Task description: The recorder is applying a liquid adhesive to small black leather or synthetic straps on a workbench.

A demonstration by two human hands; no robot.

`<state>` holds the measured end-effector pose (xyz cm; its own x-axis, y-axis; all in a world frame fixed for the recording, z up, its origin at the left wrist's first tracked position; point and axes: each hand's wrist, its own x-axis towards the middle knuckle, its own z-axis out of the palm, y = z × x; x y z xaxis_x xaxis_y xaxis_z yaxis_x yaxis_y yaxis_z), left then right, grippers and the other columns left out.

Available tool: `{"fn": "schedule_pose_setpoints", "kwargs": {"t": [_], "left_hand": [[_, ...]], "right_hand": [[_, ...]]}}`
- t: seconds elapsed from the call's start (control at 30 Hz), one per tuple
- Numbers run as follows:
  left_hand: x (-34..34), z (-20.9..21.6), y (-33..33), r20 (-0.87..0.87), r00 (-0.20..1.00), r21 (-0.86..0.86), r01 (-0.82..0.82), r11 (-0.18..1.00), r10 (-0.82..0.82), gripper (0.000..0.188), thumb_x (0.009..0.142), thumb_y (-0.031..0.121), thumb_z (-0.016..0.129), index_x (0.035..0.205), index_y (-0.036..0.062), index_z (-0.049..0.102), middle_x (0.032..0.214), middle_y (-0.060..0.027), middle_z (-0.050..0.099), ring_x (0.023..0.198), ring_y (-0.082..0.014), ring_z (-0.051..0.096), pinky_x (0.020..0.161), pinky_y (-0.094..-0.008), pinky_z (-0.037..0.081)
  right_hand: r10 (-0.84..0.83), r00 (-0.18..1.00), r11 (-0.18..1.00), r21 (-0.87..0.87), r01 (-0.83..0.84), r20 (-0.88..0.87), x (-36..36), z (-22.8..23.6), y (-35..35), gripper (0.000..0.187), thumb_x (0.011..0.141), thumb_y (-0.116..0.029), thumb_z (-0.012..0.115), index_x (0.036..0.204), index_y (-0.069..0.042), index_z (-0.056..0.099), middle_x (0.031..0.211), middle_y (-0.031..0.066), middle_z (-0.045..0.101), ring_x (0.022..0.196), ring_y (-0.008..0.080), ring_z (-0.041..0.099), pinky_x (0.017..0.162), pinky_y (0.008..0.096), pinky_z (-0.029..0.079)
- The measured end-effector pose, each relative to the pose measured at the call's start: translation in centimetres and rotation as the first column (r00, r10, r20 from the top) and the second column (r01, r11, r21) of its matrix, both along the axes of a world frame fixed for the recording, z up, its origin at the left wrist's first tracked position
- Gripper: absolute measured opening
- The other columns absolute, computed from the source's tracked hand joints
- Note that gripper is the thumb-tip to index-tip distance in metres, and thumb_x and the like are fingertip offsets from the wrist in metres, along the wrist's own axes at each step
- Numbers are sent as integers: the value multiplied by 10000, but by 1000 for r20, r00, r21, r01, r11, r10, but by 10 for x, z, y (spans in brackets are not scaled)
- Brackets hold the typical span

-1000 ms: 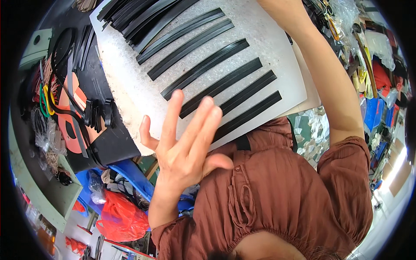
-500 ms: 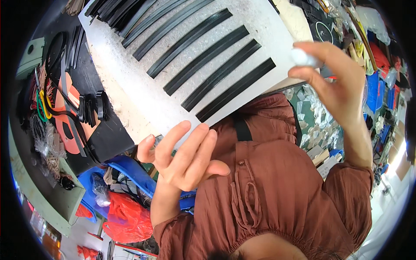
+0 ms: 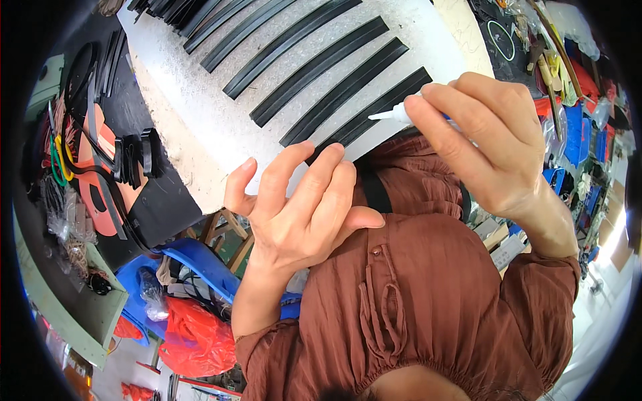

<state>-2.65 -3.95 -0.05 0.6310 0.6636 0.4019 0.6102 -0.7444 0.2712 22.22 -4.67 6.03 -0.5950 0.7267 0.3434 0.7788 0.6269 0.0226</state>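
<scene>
My right hand (image 3: pixel 491 137) pinches a small white squeeze bottle (image 3: pixel 401 112) with a thin pointed nozzle. Its tip is over the nearest black strip (image 3: pixel 399 95); whether it touches cannot be made out. My left hand (image 3: pixel 294 210) has its fingers spread, and the fingertips rest at the left end of that same strip. Several more black strips (image 3: pixel 319 83) lie roughly parallel in a row beyond it, on a white sheet (image 3: pixel 194 110). A bundle of dark strips (image 3: pixel 177 15) is heaped at the sheet's far left.
Left of the sheet, a black tabletop (image 3: pixel 170 207) bears short black looped pieces (image 3: pixel 130 164), an orange sheet (image 3: pixel 100 214) and yellow and green loops (image 3: pixel 60 164). Below are a blue bin (image 3: pixel 200 257) and a red plastic bag (image 3: pixel 197 341). Cluttered supplies line the right.
My right hand has swung left and turned, bringing the bottle's nozzle over the nearest strip. My left hand has moved up and right onto the strip's end. The sheet appears shifted slightly upward.
</scene>
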Motion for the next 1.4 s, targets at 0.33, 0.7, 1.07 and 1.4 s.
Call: {"fn": "schedule_pose_setpoints", "kwargs": {"t": [0.33, 0.7, 1.07, 1.4], "left_hand": [[0, -2, 1, 17, 1000, -24, -5, 1000, 5, 648, 999, 666, 371, 951, 130, 731, 1002, 36, 750, 1023, -203, 647, 1118, -468, 211], [1, 0, 1, 18, 1000, -48, -13, 999, 14, 658, 1007, 664, 347, 937, 131, 726, 994, 40, 751, 1022, -199, 652, 1135, -466, 207], [0, 1, 2, 26, 1000, -58, -12, 998, 13, 663, 1002, 676, 353, 922, 131, 721, 1002, 25, 753, 1024, -212, 652, 1136, -464, 216], [-4, 4, 20, 14, 996, -100, -91, 991, 93, 693, 999, 695, 355, 1024, 99, 708, 1053, -9, 750, 1036, -241, 648, 1112, -451, 236]], "right_hand": [[-56, 986, 998, 5, 56, 155, -1, 7, 0, 395, 671, -126, 679, 1042, -9, 749, 1029, 64, 698, 901, 203, 658, 719, 323, 447], [-84, 979, 996, -13, 88, 186, -1, 11, 0, 390, 706, -166, 658, 1055, -18, 747, 1020, 61, 700, 893, 204, 661, 747, 328, 403], [-161, 969, 985, -33, 170, 185, 3, 16, 6, 399, 649, -79, 696, 1042, -52, 761, 996, 32, 709, 917, 213, 662, 811, 343, 428], [-15, 1000, 997, -82, 15, 1, -16, 0, 28, 441, 603, -185, 643, 996, -13, 746, 972, 67, 696, 853, 239, 650, 715, 349, 467]]}}
